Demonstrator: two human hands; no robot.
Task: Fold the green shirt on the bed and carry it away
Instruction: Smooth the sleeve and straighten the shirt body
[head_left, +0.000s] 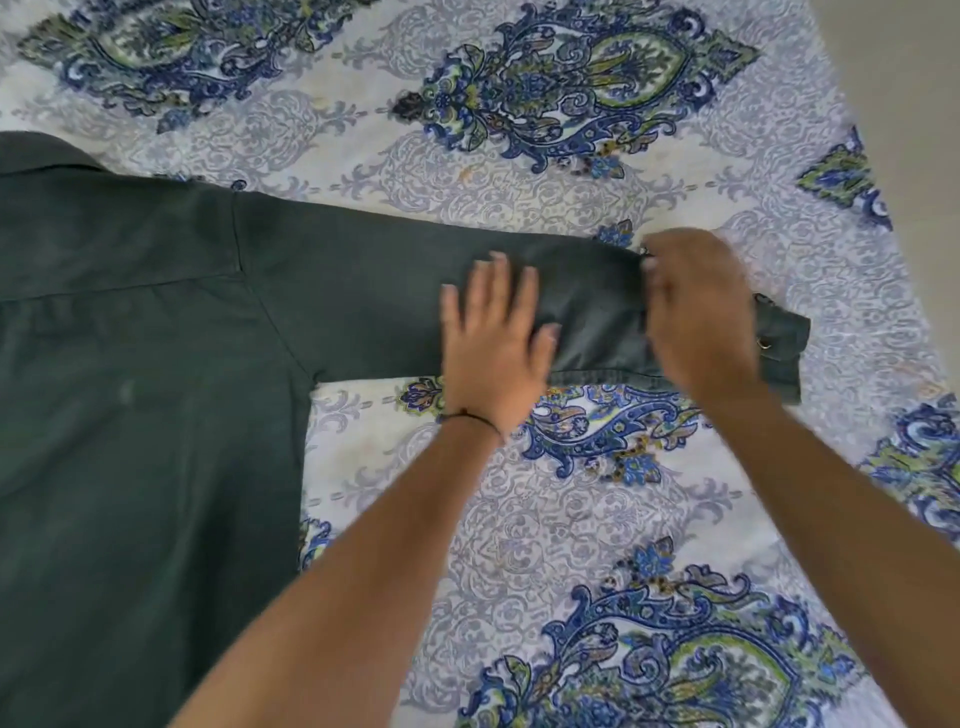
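Pale bedsheet with blue-green paisley medallions; plain beige floor at upper right.

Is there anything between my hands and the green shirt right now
Nothing visible. Both hands are already on the shirt: the left hand lies flat on its outstretched sleeve, and the right hand rests near the cuff. Only the bedsheet lies around it.

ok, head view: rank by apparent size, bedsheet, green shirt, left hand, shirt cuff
1. bedsheet, fills most of the frame
2. green shirt, partly cut off at the left edge
3. left hand, flat on the sleeve
4. shirt cuff, partly hidden by the right hand, so its true extent is unsure
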